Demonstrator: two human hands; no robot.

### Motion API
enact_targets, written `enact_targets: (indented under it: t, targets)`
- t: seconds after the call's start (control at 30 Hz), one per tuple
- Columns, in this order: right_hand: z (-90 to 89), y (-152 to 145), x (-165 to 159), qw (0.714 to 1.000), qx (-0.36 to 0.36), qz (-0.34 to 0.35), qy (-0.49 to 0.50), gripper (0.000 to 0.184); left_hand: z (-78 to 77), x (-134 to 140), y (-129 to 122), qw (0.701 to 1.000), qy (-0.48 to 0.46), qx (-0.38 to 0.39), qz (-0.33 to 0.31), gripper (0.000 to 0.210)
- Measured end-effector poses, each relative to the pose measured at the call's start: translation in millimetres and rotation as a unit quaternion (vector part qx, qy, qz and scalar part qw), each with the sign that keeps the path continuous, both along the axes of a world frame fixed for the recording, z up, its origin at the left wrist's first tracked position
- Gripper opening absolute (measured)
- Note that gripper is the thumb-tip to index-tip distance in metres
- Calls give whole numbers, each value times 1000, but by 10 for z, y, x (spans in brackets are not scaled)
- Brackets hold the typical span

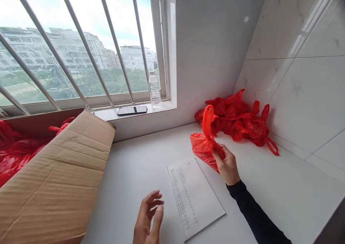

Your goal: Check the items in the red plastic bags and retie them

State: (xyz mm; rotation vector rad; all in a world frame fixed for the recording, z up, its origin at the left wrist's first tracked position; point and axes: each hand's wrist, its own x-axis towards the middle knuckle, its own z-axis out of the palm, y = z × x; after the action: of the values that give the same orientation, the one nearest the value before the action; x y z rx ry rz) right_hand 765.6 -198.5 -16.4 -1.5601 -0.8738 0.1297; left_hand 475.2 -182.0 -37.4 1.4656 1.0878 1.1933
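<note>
Fingers [219,160] of the right hand [229,167] pinch a red bag [201,146]; the left hand [142,226] hangs spread, left of the notebook [201,195]

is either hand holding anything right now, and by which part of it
The right hand holds a thin red plastic bag by bunched plastic at its side, below the upright handle loop. The left hand is open, holding nothing.

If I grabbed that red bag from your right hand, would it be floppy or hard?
The red bag would probably flop and crumple, because its plastic looks thin and creased. It might feel a bit slippery, since it looks shiny. Its bunched loop stands up, so that part may be slightly stiffer.
</note>
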Motion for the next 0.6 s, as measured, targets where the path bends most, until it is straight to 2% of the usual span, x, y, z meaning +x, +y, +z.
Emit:
enact_targets:
  t: [0.07, 0.13, 0.17, 0.23, 0.33, 0.47, 0.6]
  targets:
    - [99, 14, -445, 983, -2, 179, 35, 30, 1, 159, 131, 986, -98, -117, -66, 56]
    - [127, 46, -816, 939, -19, 339, 59, 29, -58, 201, 260, 971, -155, -152, -104, 68]
    - [115, 61, -956, 920, -24, 385, 67, 29, -109, 175, 318, 968, -166, -152, -109, 68]
    - [57, 79, -1134, 910, -28, 408, 71, 25, -223, 61, 410, 971, -165, -144, -93, 64]
    - [-50, 63, -1207, 919, -24, 388, 72, 18, -325, -109, 476, 970, -181, -148, -65, 57]
    - [-113, 12, -1177, 924, -14, 371, 91, 16, -304, -115, 445, 952, -244, -172, -64, 58]
    - [-96, -36, -1162, 912, -5, 398, 98, 13, -334, -39, 366, 916, -327, -221, -75, 48]
